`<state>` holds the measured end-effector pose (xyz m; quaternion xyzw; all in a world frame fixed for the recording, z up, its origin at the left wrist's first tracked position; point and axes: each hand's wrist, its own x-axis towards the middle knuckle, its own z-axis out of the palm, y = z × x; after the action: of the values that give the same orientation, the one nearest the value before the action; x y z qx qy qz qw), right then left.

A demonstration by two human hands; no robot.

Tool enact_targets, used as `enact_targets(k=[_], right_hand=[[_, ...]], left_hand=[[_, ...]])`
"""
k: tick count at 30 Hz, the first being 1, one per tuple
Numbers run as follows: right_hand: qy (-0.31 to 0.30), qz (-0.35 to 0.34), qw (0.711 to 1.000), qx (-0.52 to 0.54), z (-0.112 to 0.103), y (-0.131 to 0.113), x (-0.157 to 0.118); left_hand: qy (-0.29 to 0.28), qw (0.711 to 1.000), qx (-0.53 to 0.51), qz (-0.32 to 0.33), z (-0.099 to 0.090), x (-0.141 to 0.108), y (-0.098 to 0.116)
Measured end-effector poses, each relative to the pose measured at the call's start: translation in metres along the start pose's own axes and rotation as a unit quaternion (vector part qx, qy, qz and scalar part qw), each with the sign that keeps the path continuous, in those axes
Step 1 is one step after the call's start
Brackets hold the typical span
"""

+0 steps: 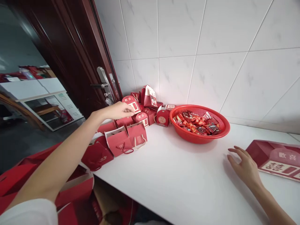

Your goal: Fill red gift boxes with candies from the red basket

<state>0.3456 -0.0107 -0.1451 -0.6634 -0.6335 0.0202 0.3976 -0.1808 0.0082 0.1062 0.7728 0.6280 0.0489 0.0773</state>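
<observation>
My left hand (120, 110) reaches over a heap of small red gift boxes. Its fingers are loosely bent and a little apart, in front of a gift box with a rounded pink top (131, 103); whether they touch it cannot be told. Below it, red boxes with rope handles (120, 142) stand in a row, tops open. On the right, my right hand (246, 167) is open above the white table (187, 181), fingers spread, holding nothing. Right beside it lie flat, unfolded red box cards (278, 159), partly cut off by the picture's edge.
A red plastic basket (199, 139) of wrapped sweets (199, 122) stands against the tiled wall (178, 78). A small red box (162, 117) sits just left of it. Larger red boxes (77, 187) are below the table's left edge. A dark door (70, 47) stands behind on the left.
</observation>
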Motion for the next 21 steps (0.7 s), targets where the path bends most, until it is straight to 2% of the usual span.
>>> enact_targets(k=[4, 7, 10, 16, 21], right_hand=[[-0.015, 0.009, 1.000, 0.018, -0.002, -0.010, -0.001], [-0.025, 0.020, 0.999, 0.028, -0.001, -0.017, -0.003], [-0.025, 0.014, 0.999, 0.041, 0.001, -0.022, -0.004], [-0.036, 0.017, 0.997, 0.067, 0.001, -0.026, -0.006], [-0.039, 0.026, 0.996, 0.075, -0.004, -0.027, -0.007]], left_hand=[[-0.018, 1.000, -0.009, -0.022, 0.015, -0.014, -0.021], [-0.024, 1.000, -0.003, -0.014, 0.028, -0.025, -0.025], [-0.006, 1.000, -0.011, -0.005, 0.039, -0.032, -0.025], [0.075, 0.996, 0.006, 0.048, 0.053, -0.027, -0.011], [0.043, 0.994, 0.000, 0.102, 0.063, -0.008, 0.013]])
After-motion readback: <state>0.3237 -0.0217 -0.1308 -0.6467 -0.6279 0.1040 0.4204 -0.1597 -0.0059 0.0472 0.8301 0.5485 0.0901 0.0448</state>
